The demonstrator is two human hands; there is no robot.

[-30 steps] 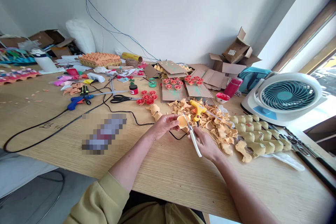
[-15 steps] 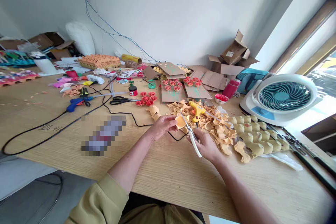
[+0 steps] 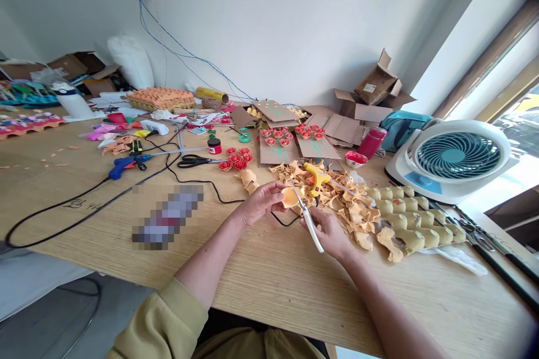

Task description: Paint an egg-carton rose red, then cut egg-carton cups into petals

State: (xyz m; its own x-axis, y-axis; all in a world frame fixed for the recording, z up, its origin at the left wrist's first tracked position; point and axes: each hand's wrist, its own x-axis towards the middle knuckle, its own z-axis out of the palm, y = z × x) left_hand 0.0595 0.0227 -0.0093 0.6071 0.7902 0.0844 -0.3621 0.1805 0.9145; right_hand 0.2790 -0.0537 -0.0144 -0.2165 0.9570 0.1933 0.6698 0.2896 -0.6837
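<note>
My left hand pinches the edge of a small orange egg-carton cup above the table. A pair of white-handled scissors is in my right hand, its blades pointing up at the cup's right edge; whether they touch the cup I cannot tell. Behind my hands spreads a pile of orange carton scraps, with a yellow glue gun lying on it. A stack of orange cups lies just beyond my left hand. Red paper-pulp roses stand farther back.
On the right are an uncut egg carton and a white fan. Black scissors, a red paint jar and a blue glue gun with its looping black cord lie left. Cardboard sheets holding more roses lie at the back.
The view has shifted very slightly. Both hands, the cup and the scissors keep nearly the same position.
</note>
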